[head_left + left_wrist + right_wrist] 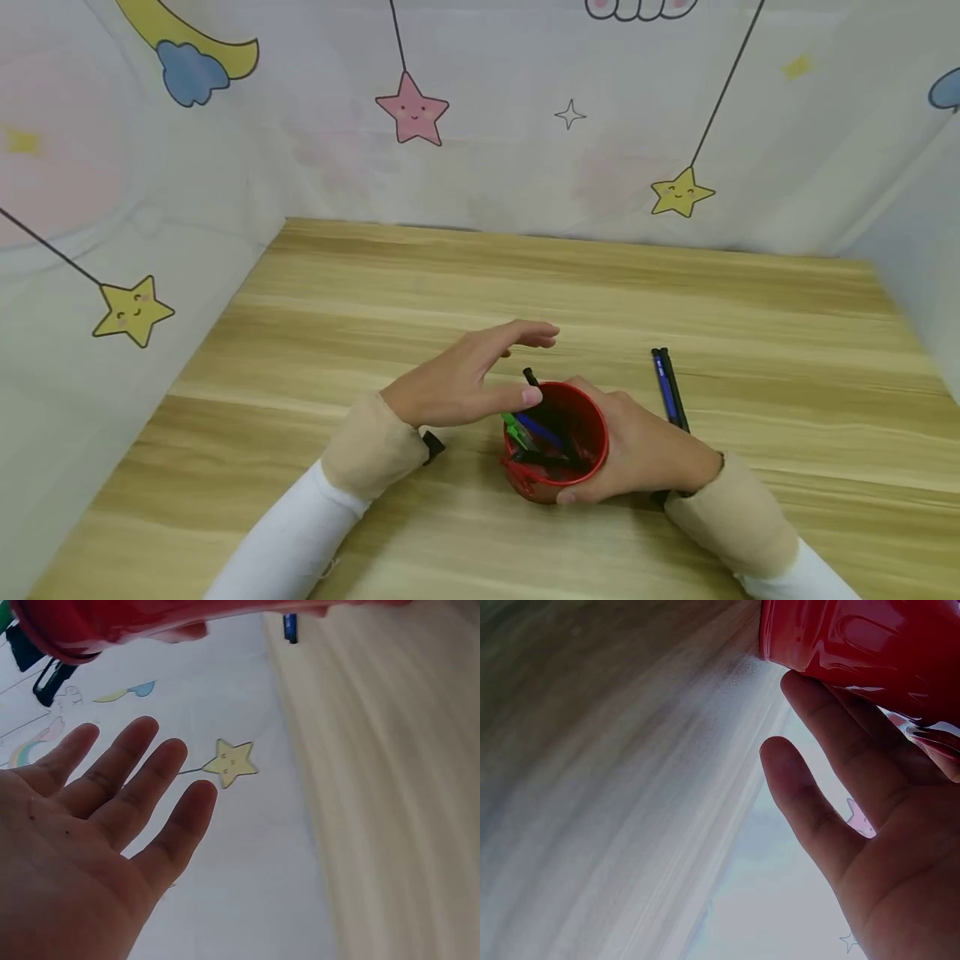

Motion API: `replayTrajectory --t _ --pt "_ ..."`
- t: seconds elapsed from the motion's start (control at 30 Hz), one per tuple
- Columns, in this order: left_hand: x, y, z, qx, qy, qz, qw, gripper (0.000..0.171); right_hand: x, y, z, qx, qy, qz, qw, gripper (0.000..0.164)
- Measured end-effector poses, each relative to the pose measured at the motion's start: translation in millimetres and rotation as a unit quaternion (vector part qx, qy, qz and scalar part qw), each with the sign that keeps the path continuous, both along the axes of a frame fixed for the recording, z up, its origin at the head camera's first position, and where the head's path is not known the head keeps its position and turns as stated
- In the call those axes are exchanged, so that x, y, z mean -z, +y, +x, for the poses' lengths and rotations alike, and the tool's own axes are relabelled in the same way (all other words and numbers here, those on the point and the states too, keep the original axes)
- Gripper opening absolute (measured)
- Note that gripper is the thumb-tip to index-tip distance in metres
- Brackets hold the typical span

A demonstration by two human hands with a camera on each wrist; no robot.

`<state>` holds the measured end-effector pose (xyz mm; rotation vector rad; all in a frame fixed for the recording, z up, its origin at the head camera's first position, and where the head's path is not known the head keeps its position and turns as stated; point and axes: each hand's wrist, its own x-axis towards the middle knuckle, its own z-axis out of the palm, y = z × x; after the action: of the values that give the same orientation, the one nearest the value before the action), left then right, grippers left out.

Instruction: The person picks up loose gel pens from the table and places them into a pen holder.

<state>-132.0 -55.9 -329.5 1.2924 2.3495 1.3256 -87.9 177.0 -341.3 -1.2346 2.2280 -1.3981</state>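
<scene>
Backing pail (588, 429) and tabletop (450, 300): starry cloth (510, 167)

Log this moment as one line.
right hand: holds red bucket | left hand: close by, gripping nothing | inside: green pen, blue pen | on table: two pens

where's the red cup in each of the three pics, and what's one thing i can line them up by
Head: the red cup sits right of centre in the lower half, held by the right hand.
Left wrist: cut off along the top edge.
Right wrist: top right corner, cut off.
Shared landmark: wood-grain tabletop, right side in left wrist, left in right wrist.
</scene>
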Motion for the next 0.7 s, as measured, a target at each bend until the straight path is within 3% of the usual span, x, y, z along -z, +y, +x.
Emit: replayTrajectory --t 0.17,0.3,0.43,0.57,0.7 --pt "17.8 -2 5.3 0.041 -0.050 0.031 0.9974 0.064 1.1 -1 -0.4 0.000 0.011 -0.007 1.000 0.082" --pt "29.8 3 10.9 0.080 -0.092 0.072 0.9899 0.073 1.8 0 0.1 0.000 0.012 -0.008 1.000 0.082" --pt "36.4 7 15.1 0.107 -0.129 0.082 0.9824 0.081 2.7 1 0.8 0.003 0.003 -0.001 1.000 0.084" --pt "36.5 8 18.7 0.123 -0.149 0.070 0.9786 0.095 3.3 1 0.6 0.007 0.011 0.004 1.000 0.086" --pt "23.7 8 23.9 0.142 -0.170 0.077 0.9720 0.105 2.9 0 0.4 0.005 0.019 0.006 1.000 0.086"
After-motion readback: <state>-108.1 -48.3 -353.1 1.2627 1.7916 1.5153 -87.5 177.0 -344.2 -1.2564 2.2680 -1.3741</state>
